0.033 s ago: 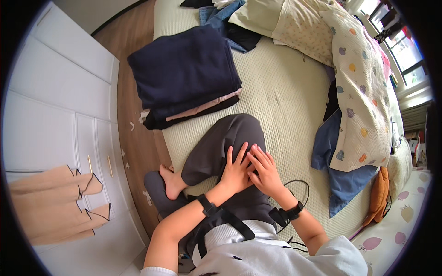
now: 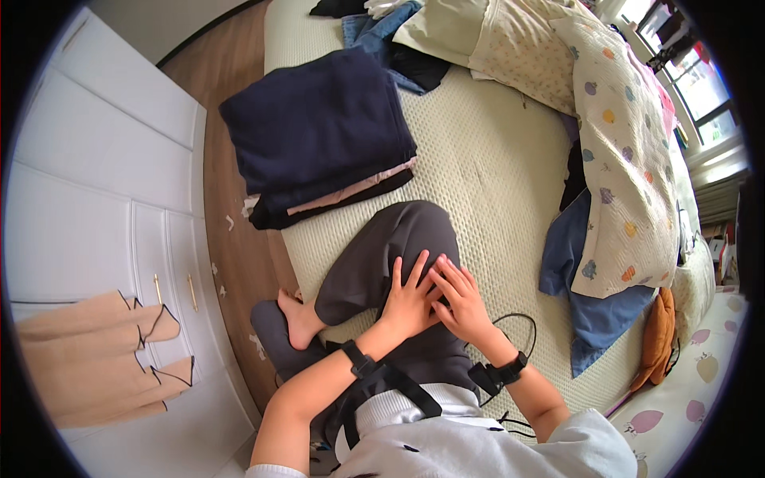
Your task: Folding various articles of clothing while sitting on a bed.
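Both hands rest on the dark grey trousers [image 2: 382, 247] over my bent leg. My left hand [image 2: 412, 301] lies flat with its fingers spread, holding nothing. My right hand [image 2: 462, 303] is beside it, fingers stretched out and its fingertips close to or touching the left one. Black straps with small devices circle both wrists. Beyond my knee, a folded stack with a navy cloth [image 2: 319, 127] on top sits at the bed's left edge. Pink and black folded layers show beneath it.
I sit on a bed with a pale green quilted cover [image 2: 494, 167]. A patterned blanket [image 2: 625, 175], blue denim [image 2: 606, 327] and an orange item [image 2: 657, 338] lie to the right. White cupboards [image 2: 88, 215] with beige garments [image 2: 96, 358] stand at left. A black cable [image 2: 532, 327] curls by my right wrist.
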Available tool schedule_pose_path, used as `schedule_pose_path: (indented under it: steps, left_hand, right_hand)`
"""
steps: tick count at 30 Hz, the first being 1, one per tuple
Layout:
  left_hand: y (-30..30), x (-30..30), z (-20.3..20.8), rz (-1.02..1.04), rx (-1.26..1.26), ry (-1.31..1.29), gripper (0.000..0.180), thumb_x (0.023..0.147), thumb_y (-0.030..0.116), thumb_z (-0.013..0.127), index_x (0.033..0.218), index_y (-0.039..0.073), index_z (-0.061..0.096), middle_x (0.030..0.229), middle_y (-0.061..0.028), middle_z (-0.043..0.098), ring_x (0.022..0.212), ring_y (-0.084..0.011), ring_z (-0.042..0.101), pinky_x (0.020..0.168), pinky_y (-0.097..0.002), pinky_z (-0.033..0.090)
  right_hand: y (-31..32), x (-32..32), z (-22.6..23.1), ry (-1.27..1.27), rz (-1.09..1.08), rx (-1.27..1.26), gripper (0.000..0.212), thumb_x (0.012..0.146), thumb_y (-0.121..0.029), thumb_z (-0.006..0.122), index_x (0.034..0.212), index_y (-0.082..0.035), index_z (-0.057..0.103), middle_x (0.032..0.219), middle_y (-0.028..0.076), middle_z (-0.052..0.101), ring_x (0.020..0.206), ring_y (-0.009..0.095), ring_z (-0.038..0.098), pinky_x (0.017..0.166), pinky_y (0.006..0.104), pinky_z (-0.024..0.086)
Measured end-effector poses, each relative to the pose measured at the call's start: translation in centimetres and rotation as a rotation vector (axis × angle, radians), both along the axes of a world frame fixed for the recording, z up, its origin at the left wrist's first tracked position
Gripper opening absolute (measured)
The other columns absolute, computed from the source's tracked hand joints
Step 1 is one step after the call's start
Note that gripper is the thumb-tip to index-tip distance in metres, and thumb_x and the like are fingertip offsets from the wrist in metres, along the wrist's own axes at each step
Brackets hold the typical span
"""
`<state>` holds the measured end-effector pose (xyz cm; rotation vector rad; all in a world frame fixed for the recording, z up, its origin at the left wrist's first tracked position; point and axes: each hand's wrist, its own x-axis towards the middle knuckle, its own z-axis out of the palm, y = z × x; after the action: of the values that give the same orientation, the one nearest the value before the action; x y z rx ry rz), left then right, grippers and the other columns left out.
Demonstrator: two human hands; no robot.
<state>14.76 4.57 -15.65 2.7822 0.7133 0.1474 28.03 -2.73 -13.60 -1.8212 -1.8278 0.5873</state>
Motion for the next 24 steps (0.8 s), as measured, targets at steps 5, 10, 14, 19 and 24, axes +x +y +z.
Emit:
schedule_pose_path:
  steps: [5,10,14,19,24]
  left_hand:
    - [0.1,0.2,0.1,-0.002,-0.010,-0.013,0.066,0.073,0.049,0.054,0.131,0.026,0.032,0.141,-0.0019,0.017,0.131,-0.0310,0.007,0.097,-0.0623,0.009]
    - [-0.1,0.8,-0.6,-0.036,0.023,0.020,0.066,0.074,0.050,0.054,0.132,0.030,0.029,0.142,-0.0033,0.012,0.130,-0.0355,0.004,0.096,-0.0637,0.004]
    - [0.0,0.6,-0.3,-0.024,0.016,0.066,0.066,0.074,0.051,0.054,0.132,0.031,0.029,0.142,-0.0036,0.014,0.130,-0.0357,0.004,0.095,-0.0645,0.004]
    - [-0.4,0.7,-0.4,-0.022,0.012,0.050,0.066,0.073,0.051,0.054,0.131,0.031,0.030,0.142,-0.0035,0.014,0.130,-0.0355,0.005,0.096,-0.0644,0.005]
    - [0.0,0.7,-0.5,-0.012,0.010,0.034,0.065,0.074,0.050,0.054,0.131,0.031,0.030,0.141,-0.0034,0.016,0.130,-0.0348,0.005,0.096,-0.0641,0.006]
  right_hand:
    - [-1.6,4.2,-2.0,-0.063,-0.074,-0.069,0.056,0.072,-0.016,0.059,0.125,-0.012,0.040,0.132,0.010,0.035,0.124,0.027,0.030,0.101,0.0446,0.022]
    - [-2.0,17.7,-5.1,-0.459,-0.606,-0.041,0.073,0.059,-0.022,0.072,0.123,-0.010,0.039,0.132,0.022,0.029,0.121,0.039,0.028,0.097,0.0519,0.024]
    - [-1.2,23.6,-5.0,-0.717,-0.805,-0.456,0.093,0.051,-0.038,0.073,0.126,0.001,0.033,0.134,0.021,0.026,0.126,0.034,0.021,0.099,0.0585,0.008]
    - [0.7,23.8,-6.9,-0.830,-0.788,-0.668,0.080,0.052,-0.031,0.070,0.121,0.001,0.043,0.129,0.020,0.035,0.124,0.030,0.027,0.094,0.0661,0.003]
    - [1.8,27.7,-7.2,-0.339,-0.615,-0.859,0.065,0.053,-0.025,0.068,0.111,-0.001,0.052,0.118,0.020,0.047,0.118,0.030,0.035,0.100,0.0446,0.023]
